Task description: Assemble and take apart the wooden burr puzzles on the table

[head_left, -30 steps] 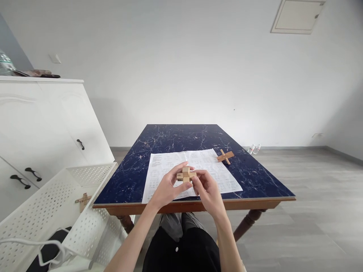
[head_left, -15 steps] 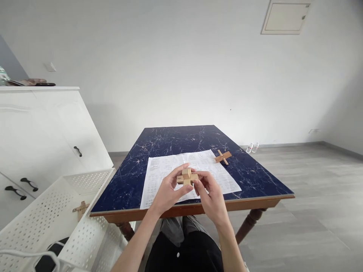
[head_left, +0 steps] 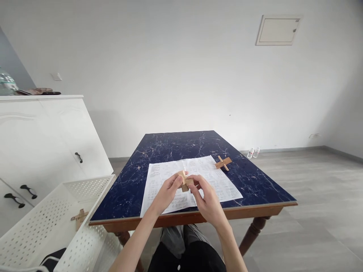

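Between my two hands is a small wooden burr puzzle (head_left: pixel 185 187) of interlocking pale blocks, held above a printed sheet. My left hand (head_left: pixel 168 192) grips its left side, thumb across the front of a block. On the right side, my right hand (head_left: pixel 204 193) pinches another block between thumb and fingers. Fingers cover part of the puzzle. Beneath lies the white instruction sheet (head_left: pixel 161 173), creased and covered in small diagrams. Past its right edge rests a cross-shaped wooden puzzle (head_left: pixel 224 163), a thin stick through a flat board.
The blue marbled table (head_left: pixel 176 145) has a brown wooden edge. At left, a white perforated basket (head_left: pixel 36 223) holds another wooden cross piece (head_left: pixel 80 218), near a white cabinet (head_left: pixel 48 136). Two plastic bottles (head_left: pixel 253 152) stand on the floor by the wall.
The burr puzzle has been turned and tilted in my hands. My left thumb has moved up from its lower edge onto its front. The camera view has tipped slightly upward.
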`<state>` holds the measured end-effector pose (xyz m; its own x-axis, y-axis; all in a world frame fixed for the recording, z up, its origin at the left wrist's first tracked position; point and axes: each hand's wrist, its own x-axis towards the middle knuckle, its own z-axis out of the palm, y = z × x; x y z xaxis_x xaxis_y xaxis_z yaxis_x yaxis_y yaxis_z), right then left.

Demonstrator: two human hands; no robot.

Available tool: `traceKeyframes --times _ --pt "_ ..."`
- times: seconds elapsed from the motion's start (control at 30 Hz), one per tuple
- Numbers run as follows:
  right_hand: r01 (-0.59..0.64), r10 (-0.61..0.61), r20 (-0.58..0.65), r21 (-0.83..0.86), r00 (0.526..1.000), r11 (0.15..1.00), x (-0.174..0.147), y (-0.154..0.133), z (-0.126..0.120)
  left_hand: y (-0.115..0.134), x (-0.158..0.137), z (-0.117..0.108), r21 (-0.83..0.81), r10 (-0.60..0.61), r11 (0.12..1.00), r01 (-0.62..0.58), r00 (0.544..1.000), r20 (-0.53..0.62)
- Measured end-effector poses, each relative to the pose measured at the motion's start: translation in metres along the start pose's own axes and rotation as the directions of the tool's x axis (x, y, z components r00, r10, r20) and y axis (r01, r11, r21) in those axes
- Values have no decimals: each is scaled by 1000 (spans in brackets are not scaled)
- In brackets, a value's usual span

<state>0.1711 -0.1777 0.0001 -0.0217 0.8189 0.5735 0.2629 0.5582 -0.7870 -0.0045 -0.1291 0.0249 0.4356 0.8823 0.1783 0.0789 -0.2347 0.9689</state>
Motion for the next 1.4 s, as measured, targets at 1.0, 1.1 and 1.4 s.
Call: traceKeyframes --times 1.0,1.1,1.4 --pt "-227 225 -86 -11 971 974 0 56 23 -58 17 17 25 -32 999 36 986 -164" --pt "-235 235 -70 12 969 972 -1 58 21 -55 15 17 18 -41 999 44 990 -133" --pt "-271 271 7 88 962 959 -5 61 19 -47 13 15 14 -85 996 87 991 -105"
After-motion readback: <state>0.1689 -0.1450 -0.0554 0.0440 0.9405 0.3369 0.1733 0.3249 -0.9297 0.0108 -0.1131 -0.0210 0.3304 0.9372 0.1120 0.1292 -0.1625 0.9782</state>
